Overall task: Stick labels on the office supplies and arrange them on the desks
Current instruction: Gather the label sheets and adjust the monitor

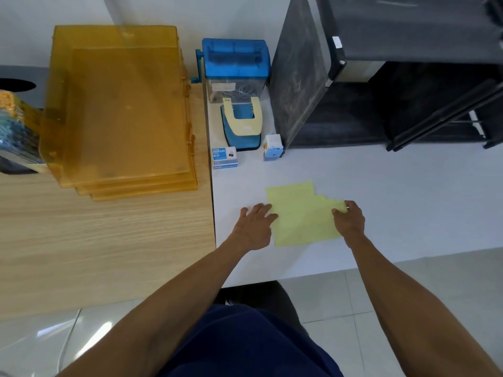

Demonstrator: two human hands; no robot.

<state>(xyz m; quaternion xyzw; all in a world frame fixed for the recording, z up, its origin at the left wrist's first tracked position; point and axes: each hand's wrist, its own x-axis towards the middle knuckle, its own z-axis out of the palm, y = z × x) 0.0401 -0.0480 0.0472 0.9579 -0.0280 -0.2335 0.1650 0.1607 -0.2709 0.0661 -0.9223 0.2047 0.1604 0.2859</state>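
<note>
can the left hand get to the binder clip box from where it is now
Probably yes. The left hand rests flat on the label sheet's left edge, and only bare white desk lies between it and the binder clip box.

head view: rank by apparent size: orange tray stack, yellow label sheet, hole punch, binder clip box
1. orange tray stack, though it sits higher, nearer the camera
2. yellow label sheet, partly under both hands
3. hole punch
4. binder clip box
</note>
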